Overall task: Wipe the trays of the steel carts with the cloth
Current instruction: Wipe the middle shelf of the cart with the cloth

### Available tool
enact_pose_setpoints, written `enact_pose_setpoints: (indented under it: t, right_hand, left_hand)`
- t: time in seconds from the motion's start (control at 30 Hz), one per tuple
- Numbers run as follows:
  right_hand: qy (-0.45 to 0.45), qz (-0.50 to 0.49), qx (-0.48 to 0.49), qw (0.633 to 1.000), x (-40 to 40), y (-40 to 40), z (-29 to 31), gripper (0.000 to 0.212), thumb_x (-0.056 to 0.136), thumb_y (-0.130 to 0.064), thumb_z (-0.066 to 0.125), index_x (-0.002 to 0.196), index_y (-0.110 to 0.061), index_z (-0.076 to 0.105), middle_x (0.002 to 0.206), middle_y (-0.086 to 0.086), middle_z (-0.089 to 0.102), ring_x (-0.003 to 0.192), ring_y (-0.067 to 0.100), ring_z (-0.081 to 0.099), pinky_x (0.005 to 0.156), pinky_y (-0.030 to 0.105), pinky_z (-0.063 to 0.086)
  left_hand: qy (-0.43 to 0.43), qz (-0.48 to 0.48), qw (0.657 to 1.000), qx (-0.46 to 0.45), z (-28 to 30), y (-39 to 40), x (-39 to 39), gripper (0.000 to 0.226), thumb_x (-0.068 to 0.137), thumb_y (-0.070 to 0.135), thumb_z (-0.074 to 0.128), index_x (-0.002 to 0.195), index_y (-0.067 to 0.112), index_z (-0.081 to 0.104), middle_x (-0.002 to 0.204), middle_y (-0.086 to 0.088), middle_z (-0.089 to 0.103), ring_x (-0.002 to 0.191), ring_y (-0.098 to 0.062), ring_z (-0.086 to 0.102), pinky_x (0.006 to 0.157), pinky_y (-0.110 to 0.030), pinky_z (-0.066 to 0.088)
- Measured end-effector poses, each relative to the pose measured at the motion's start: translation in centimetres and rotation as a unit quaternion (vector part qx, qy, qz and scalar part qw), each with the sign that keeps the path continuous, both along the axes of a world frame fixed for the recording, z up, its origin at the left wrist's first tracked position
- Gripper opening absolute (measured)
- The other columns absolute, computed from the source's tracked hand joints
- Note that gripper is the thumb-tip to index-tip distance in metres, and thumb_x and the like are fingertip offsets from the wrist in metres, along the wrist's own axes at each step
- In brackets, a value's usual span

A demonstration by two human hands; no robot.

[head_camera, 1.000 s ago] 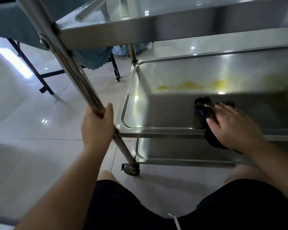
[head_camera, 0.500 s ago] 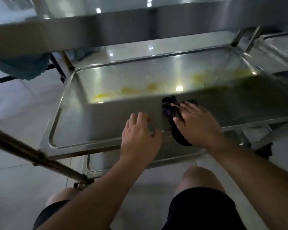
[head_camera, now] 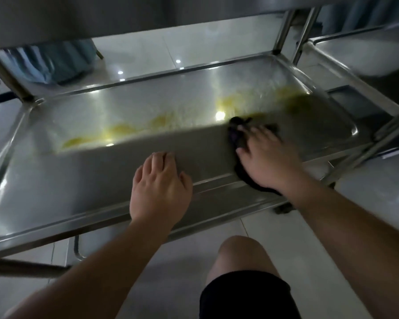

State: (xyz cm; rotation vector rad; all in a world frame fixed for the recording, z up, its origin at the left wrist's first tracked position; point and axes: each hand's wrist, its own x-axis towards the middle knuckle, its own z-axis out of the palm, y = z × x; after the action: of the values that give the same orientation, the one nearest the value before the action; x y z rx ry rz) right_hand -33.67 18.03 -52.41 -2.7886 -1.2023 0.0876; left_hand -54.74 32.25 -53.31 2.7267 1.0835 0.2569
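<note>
Cloth [head_camera: 244,143] is dark, bunched, sits on the middle tray [head_camera: 55,180] toward its right end, one end hanging over the near rim. It looks soft and limp with no stiffness, so it will fold and drag rather than slide as a pad; best handled with a flat palm and spread fingers on top, pressure down, not a pinch at an edge. Light, not fragile. Right hand [head_camera: 263,162] lies on it just so: fingers spread and laid flat over the cloth, pressing, not closed round it. Left hand [head_camera: 159,187] is open, palm down on the bare steel at the near rim, holding nothing; reads as a brace. Tray surface is smooth sheet steel with a raised lip, stiff, probably slick under a damp cloth. Yellow smears [head_camera: 120,132] run in a band along the far half, left of the cloth and on past it to the right, apparently still to wipe. Lower tray [head_camera: 240,206] shows just under the near rim. Upper tray [head_camera: 101,17] overhangs, limiting headroom for the arm. Second cart [head_camera: 366,56] stands far right, just beside this one. Tiled floor [head_camera: 148,49] below.
</note>
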Motion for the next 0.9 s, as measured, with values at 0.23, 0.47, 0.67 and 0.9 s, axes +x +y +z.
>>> enact_pose_setpoints:
  t: [0.23,0.47,0.67,0.9]
  right_hand:
    - [0.024,0.215,0.019,0.976,-3.8,2.5,-0.3,0.061,0.105,-0.057,0.019,0.163,-0.039,0.022,0.169,-0.012,0.029,0.158,0.013,0.018,0.129,0.042,0.011]
    - [-0.002,-0.066,-0.038,0.997,12.9,-8.4,0.2,0.066,0.107,-0.055,0.021,0.167,-0.029,0.014,0.174,0.000,0.016,0.160,0.025,0.014,0.129,0.049,0.007]
    - [0.001,-0.385,-0.054,0.921,17.9,-6.6,-0.4,0.071,0.107,-0.048,0.026,0.167,-0.019,0.003,0.173,0.019,0.006,0.158,0.042,0.009,0.127,0.058,0.005]
    - [0.013,-0.221,-0.009,0.975,8.1,3.3,0.3,0.069,0.104,-0.041,0.026,0.166,-0.014,0.013,0.171,0.019,0.015,0.158,0.035,0.013,0.127,0.055,0.008]
  left_hand:
    - [-0.004,-0.015,1.000,0.003,-0.1,0.3,-0.5,0.045,0.105,0.042,0.040,0.145,0.021,0.048,0.141,-0.002,0.052,0.135,-0.026,0.047,0.116,-0.045,0.037]
    - [0.027,-0.004,1.000,0.011,0.0,0.4,-0.5,0.049,0.106,0.042,0.041,0.150,0.021,0.044,0.144,-0.004,0.050,0.135,-0.027,0.045,0.117,-0.048,0.037]
    - [0.047,-0.001,0.999,0.004,0.5,0.1,-0.3,0.051,0.103,0.037,0.046,0.151,0.020,0.044,0.149,-0.004,0.048,0.139,-0.027,0.043,0.114,-0.050,0.039]
    - [0.058,0.006,0.998,-0.004,0.9,-0.1,-0.1,0.051,0.102,0.034,0.048,0.150,0.020,0.045,0.149,-0.003,0.046,0.140,-0.027,0.042,0.115,-0.049,0.036]
